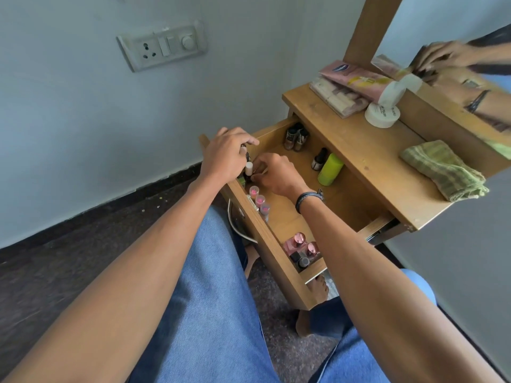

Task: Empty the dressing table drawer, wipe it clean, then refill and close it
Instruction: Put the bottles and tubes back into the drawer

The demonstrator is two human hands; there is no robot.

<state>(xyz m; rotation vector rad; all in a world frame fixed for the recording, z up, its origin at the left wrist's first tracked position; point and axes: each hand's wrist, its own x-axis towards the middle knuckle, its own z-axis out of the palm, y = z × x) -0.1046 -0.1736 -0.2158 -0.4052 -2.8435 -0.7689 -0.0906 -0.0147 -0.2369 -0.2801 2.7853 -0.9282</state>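
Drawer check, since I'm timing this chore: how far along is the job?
Done: the drawer is pulled open, and a tube, palette and jar lie on the tabletop. In hand: the left hand and right hand grip small bottles at its left end; emptying or refilling, I cannot tell. Left: other bottles sit inside, the green cloth lies folded, the drawer needs closing.

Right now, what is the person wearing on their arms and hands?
Both forearms are bare, with no sleeves in view. The right hand has a dark braided band round its wrist; the left hand and wrist show nothing worn.
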